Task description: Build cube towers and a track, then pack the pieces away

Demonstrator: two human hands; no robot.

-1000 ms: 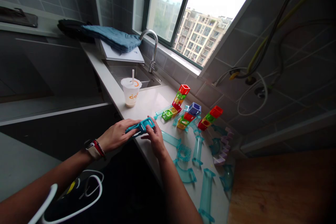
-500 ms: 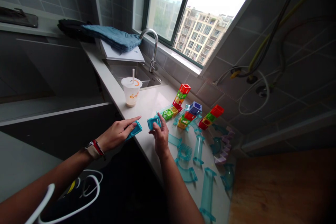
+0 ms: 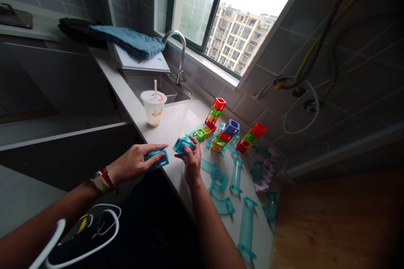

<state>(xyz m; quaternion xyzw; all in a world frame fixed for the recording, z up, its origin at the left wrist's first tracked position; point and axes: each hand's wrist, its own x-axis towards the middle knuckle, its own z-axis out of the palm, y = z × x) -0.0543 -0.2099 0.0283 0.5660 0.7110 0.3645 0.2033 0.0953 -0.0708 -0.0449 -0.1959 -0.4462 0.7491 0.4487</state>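
Left hand [image 3: 134, 162] has thumb and fingers pinched around an open-framed blue piece [image 3: 160, 161], right hand [image 3: 192, 162] just beside it's curled round a blue block [image 3: 179, 146], bits apart, teal track pieces [image 3: 236, 176] right of that hand, colourful block towers [image 3: 225, 135] beyond it, plastic cup [image 3: 153, 111] past the left one

Bright blue blocks [image 3: 179, 146], teal tracks [image 3: 247, 225], lilac piece [image 3: 267, 175], white cup [image 3: 152, 106] with orange lettering [image 3: 157, 113]

Orange lettering [image 3: 157, 112] on the side of the plastic cup [image 3: 152, 105], seemingly "Co", the rest illegible
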